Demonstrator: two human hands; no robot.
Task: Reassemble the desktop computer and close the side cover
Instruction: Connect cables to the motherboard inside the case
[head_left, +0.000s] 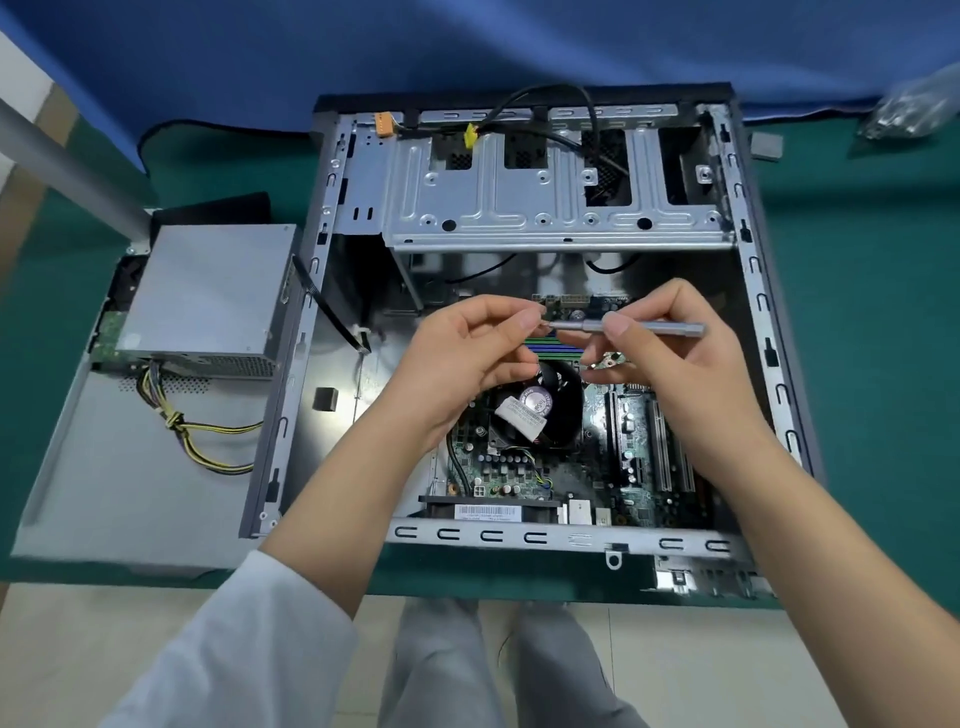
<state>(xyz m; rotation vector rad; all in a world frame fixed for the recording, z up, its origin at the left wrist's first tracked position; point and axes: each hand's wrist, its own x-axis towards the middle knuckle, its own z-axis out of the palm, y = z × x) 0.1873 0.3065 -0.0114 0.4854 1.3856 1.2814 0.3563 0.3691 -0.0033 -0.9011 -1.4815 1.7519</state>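
White-sleeved left hand (470, 358) pinches the tip of a slim grey metal screwdriver (636, 327); bare right hand (670, 358) grips its shaft. Both hover over the open grey steel desktop case (753, 270). Risk: any screw at the tip slipping onto the green motherboard (524, 467).

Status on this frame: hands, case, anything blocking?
Right hand grips screwdriver; left hand pinches its tip. Case open. Power supply still outside.

— Clothing on the arms?
— Left arm: loose white sleeve (249, 639), pushed up below the elbow. Right arm: bare, no sleeve showing.
— Hands?
— Left hand (467, 358) and right hand (670, 364): ungloved, short nails.
— Legs?
— Light grey trousers (498, 670).
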